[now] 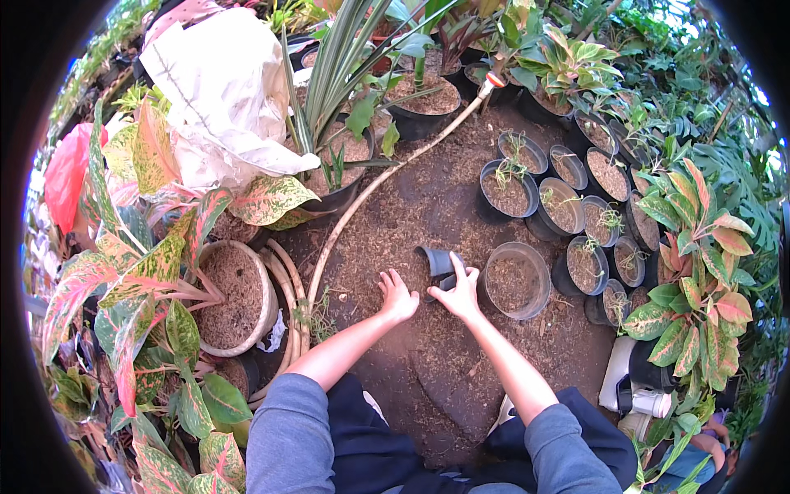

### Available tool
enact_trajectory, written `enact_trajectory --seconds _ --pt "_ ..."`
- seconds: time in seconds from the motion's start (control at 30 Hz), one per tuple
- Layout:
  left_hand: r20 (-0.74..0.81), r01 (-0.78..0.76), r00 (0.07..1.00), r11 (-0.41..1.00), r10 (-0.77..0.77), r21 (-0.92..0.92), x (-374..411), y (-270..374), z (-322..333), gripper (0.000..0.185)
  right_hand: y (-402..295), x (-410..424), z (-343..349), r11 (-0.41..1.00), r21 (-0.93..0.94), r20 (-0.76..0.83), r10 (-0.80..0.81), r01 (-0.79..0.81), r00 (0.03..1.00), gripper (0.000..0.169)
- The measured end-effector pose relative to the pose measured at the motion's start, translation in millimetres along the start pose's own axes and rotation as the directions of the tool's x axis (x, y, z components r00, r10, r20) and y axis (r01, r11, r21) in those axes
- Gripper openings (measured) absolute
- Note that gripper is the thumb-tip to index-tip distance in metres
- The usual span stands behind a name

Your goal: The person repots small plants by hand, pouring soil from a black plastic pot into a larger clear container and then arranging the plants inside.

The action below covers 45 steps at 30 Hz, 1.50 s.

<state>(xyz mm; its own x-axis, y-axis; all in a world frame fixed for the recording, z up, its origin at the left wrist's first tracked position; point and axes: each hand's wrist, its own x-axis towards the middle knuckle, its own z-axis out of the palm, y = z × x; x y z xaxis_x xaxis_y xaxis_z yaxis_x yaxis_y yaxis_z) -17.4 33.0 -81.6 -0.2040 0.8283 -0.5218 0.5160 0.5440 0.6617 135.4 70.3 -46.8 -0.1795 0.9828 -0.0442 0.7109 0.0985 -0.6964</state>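
My right hand (458,289) grips a small black plastic plant pot (437,262), which is tilted on its side just above the soil-strewn ground. Beneath my fingers shows another dark pot-like edge (445,284); whether it is a second pot, I cannot tell. My left hand (398,299) is empty, fingers spread, a little to the left of the pot and apart from it. Close by on the right stands a larger grey-black pot (517,312), partly filled with brown crumbly growing medium (511,281).
Several black pots with wispy seedlings (507,192) cluster at the right. A tan hose (370,188) curves across the left, its coils beside a pale round planter (271,309). Leafy aglaonema plants (697,247) flank both sides. A white sack (228,92) lies at the upper left.
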Motion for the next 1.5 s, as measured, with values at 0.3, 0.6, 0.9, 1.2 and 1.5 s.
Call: enact_trajectory --seconds 0.3,0.6,0.9,1.2,1.5 --pt "-0.061 -0.309 0.951 0.936 0.303 -0.167 3 16 -1 0.071 4 2 2 0.985 0.143 0.02 0.09 -0.092 0.996 0.096" --pt "-0.35 -0.449 0.879 0.81 0.325 -0.377 19 -2 -40 0.059 3 13 -5 0.959 0.18 0.083 0.205 -0.217 0.975 0.099" --pt "0.285 -0.492 0.848 0.465 0.446 0.736 -12 -19 -82 0.059 -19 29 -54 0.711 0.524 0.444 0.241 -0.469 0.863 0.095" --pt "0.146 -0.516 0.801 0.547 0.58 0.659 -18 29 -88 0.059 -34 39 -176 0.763 0.472 0.505 0.177 -0.442 0.845 0.088" --pt "0.149 -0.494 0.866 0.776 0.477 0.392 -22 89 -15 0.06 61 35 -263 0.896 0.391 0.161 0.157 -0.21 0.974 0.092"
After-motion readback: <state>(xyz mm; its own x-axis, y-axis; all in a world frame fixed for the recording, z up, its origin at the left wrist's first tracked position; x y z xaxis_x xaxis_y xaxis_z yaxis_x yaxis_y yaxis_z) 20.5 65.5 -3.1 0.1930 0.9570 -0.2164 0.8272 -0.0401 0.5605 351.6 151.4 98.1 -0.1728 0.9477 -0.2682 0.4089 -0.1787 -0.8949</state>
